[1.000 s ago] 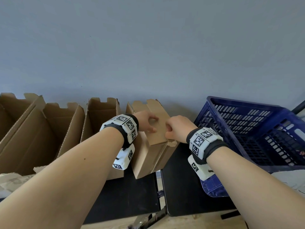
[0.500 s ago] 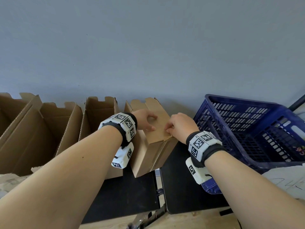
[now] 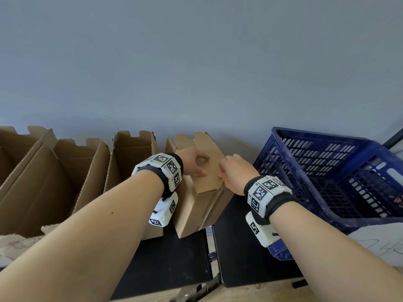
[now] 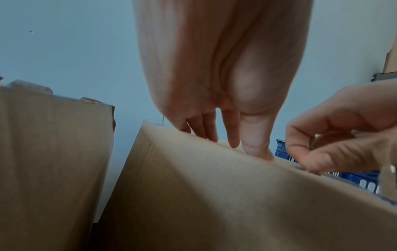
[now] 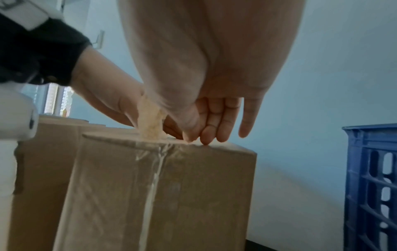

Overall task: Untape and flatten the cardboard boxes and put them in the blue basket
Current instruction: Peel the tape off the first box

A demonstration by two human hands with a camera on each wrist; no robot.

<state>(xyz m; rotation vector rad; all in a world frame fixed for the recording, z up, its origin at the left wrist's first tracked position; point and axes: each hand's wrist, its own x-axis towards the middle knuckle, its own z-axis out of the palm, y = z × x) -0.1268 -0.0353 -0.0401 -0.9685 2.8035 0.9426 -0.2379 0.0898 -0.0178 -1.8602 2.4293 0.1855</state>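
Observation:
A brown cardboard box point(image 3: 196, 205) stands tilted on the black table point(image 3: 174, 258), with clear tape point(image 5: 154, 178) running down its near face. My left hand point(image 3: 193, 162) rests on the box's top panel, its straight fingertips point(image 4: 234, 144) pressing down on it. My right hand point(image 3: 233, 171) is at the top's right edge, where its thumb and fingers point(image 5: 193, 134) pinch a lifted strip of tape point(image 5: 150, 118) with cardboard fibres stuck to it. The blue basket point(image 3: 327, 136) stands just right of the box, tilted, and nothing shows inside it.
Several opened cardboard boxes point(image 3: 130, 162) stand in a row to the left against the grey wall. The table is two black tops with a gap point(image 3: 209, 247) between them. A pale sheet point(image 3: 381, 240) lies under the basket's near right side.
Both hands stay on the same box, the right one still at the taped edge. Only the view has shifted slightly.

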